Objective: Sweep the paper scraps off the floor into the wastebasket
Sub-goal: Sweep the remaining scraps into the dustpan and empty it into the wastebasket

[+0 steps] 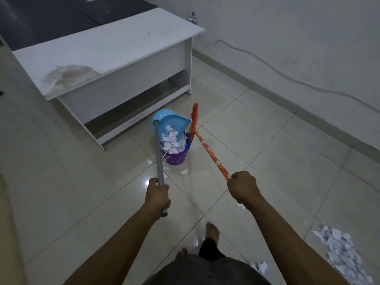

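Observation:
My left hand [157,195] grips the grey handle [158,157] of a blue dustpan [171,121], which is tilted above a purple wastebasket [176,158]. White paper scraps [171,140] spill from the pan onto the heaped basket. My right hand [242,187] grips the orange patterned broom handle [211,156]; the orange broom head [194,120] stands against the dustpan's right edge. A few scraps [184,171] lie on the tiles beside the basket, and a large pile of scraps [342,251] lies at the lower right.
A white desk [107,52] stands just behind the basket, its leg close to the dustpan. A white wall with a cable [287,76] runs along the right. My bare feet [212,230] stand on the glossy tiled floor [267,130].

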